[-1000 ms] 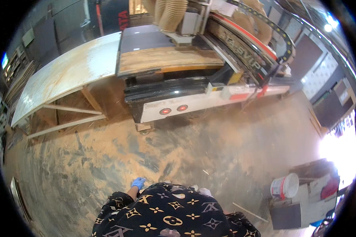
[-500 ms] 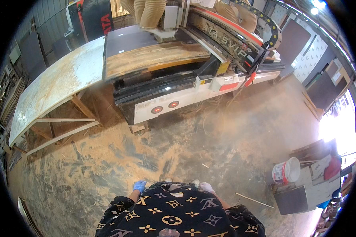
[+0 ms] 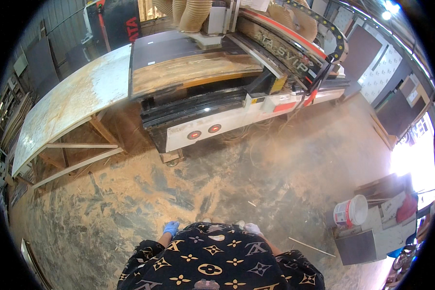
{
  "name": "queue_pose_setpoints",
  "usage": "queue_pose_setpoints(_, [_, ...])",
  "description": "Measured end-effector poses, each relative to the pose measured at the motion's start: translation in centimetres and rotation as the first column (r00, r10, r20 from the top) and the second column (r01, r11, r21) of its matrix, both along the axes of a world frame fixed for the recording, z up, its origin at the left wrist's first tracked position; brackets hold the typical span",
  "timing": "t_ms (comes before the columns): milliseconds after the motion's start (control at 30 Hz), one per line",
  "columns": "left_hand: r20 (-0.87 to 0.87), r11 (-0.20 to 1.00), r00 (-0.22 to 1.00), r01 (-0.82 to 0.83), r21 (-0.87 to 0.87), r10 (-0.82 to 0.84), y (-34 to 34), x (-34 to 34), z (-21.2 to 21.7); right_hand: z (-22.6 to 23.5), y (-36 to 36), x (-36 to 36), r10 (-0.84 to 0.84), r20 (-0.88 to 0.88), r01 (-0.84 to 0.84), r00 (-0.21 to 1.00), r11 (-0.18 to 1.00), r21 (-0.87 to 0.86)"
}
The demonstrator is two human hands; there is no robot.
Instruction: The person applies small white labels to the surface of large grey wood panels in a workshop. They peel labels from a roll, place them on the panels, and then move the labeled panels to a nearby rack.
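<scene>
My left hand (image 3: 171, 227), in a blue glove, hangs beside my body at the lower middle, away from the machine. Its fingers look loosely apart and nothing shows in them. On the other side of my patterned black top is my right hand (image 3: 252, 228) in a white glove, its fingers partly covered by the top and too small to make out. Neither hand visibly touches anything. Ahead of me stands a large flatbed cutting machine (image 3: 205, 126) with a gantry (image 3: 280, 58) across it. A dusty wooden sheet (image 3: 193, 73) lies on its bed.
A long white-topped table (image 3: 77, 92) adjoins the machine at left. Sawdust covers much of the floor (image 3: 145, 203). At right, a white bucket (image 3: 351, 211) stands by stacked board offcuts (image 3: 357, 247); a thin strip (image 3: 311, 246) lies on the floor. Ribbed hoses (image 3: 193, 17) hang over the machine.
The view has shifted a little, so the machine appears slightly further right and lower. My hands stay at my sides in about the same place.
</scene>
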State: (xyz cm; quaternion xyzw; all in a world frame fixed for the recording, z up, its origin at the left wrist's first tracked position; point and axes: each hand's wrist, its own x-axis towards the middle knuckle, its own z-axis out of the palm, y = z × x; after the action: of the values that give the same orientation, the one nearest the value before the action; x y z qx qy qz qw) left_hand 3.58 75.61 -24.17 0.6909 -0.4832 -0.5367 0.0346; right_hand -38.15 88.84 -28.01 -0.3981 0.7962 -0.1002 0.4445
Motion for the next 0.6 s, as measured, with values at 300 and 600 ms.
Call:
queue_pose_setpoints(300, [0.048,1.000,0.999,0.025,0.010,-0.025,-1.0,0.8,0.2,1.7,-1.3,1.1,-0.012,0.013,0.012,1.000,1.000,-0.001])
queue_pose_setpoints(600, [0.000,0.999,0.999,-0.053,-0.004,0.053,-1.6,1.2,-0.6,1.9,-2.4,1.6,0.061,-0.044,-0.060,0.997,0.998,0.035])
